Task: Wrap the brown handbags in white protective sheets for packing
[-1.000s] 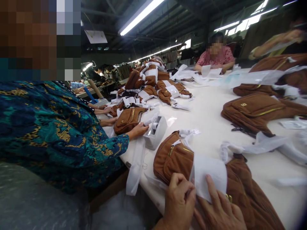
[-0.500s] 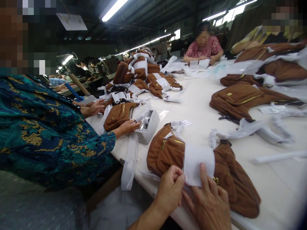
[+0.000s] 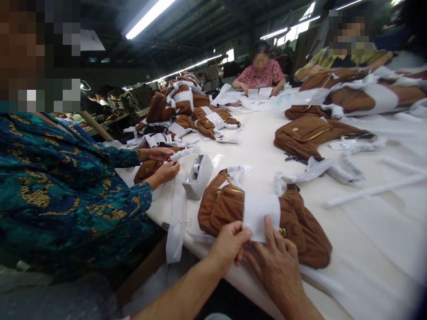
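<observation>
Head view: a brown zippered bag (image 3: 228, 206) lies near the white table (image 3: 248, 142)'s edge. The right hand (image 3: 280, 264), index outstretched, presses its white wrap (image 3: 262, 206); the left hand (image 3: 230, 244) curls at the wrap's corner, its grip unclear.

Tube lights (image 3: 151, 18) glare under a dim roof (image 3: 207, 33); the table (image 3: 256, 143) is bright. The right edge blurs into black, and pixel blocks cover 3 heads (image 3: 260, 60).

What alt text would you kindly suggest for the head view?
A person's left hand and right hand touch a white band across a brown bag on a table. Beside the bag stands a tape dispenser; a co-worker's hands are at another bag.
</observation>
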{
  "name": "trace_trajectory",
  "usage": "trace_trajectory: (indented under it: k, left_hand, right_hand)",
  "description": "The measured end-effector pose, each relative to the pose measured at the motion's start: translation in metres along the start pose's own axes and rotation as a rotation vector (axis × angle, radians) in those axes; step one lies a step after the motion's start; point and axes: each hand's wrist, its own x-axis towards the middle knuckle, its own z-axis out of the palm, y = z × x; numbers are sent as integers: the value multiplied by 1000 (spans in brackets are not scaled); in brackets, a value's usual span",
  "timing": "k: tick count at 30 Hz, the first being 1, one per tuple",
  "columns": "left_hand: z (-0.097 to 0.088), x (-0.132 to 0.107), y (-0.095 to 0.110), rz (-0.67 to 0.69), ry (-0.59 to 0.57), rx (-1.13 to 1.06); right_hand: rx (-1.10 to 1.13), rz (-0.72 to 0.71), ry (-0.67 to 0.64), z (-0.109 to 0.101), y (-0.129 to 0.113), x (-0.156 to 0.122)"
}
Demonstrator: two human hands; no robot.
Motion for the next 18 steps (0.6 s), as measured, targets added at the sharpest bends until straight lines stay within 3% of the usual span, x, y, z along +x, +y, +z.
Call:
trace_trajectory:
  k: [3, 8, 14, 16, 18]
  left_hand:
    - [0, -1, -6, 64, 35, 33]
    - [-2, -3, -5, 157, 105, 172]
    - [7, -17, -15, 443, 142, 426]
    - [11, -18, -15, 474, 155, 416]
    - [12, -15, -9, 418, 152, 274]
  right_hand:
    - [75, -83, 26, -3, 10, -9]
    - [81, -204, -52, -11, 17, -5]
    - [69, -127, -70, 0, 8, 1]
    - [69, -112, -31, -1, 7, 0]
    - [133, -153, 13, -7, 10, -3]
